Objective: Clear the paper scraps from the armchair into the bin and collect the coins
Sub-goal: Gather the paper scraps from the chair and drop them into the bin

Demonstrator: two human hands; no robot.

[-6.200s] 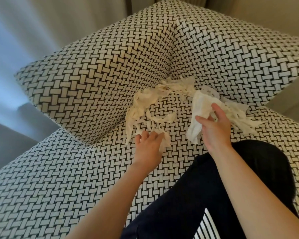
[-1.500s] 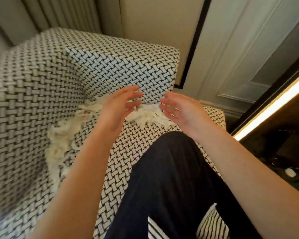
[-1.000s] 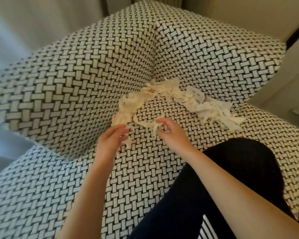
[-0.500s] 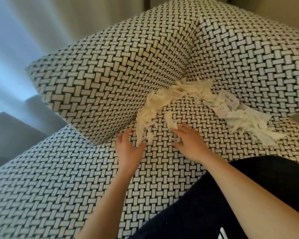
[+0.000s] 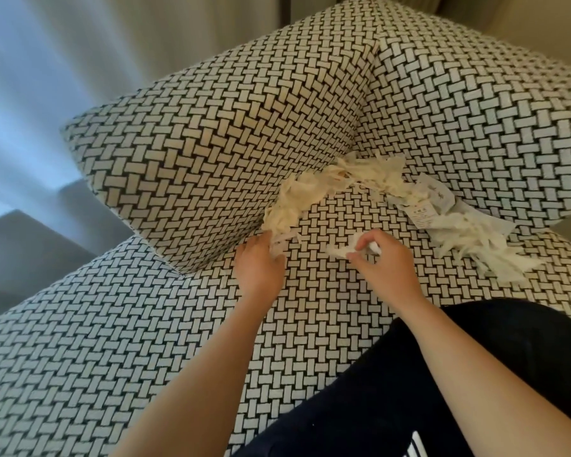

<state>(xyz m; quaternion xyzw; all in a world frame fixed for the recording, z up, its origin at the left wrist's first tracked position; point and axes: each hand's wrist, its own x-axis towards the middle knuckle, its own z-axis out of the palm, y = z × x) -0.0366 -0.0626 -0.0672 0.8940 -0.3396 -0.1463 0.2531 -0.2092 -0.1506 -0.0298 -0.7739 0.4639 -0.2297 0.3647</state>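
Your arms reach across the armchair (image 5: 145, 341) seat, your right hand (image 5: 384, 263) pinching a white scrap (image 5: 342, 250) between thumb and curled fingers. Your left hand (image 5: 259, 267), palm down, touches the paper scraps (image 5: 310, 192) heaped along the seat's creases; whether it grips is unclear.

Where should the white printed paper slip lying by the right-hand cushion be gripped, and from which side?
Pinch the white printed paper slip at its near, loose edge, coming from above and the seat front: it lies flat on shredded scraps, its far edge resting against the woven armchair cushion.
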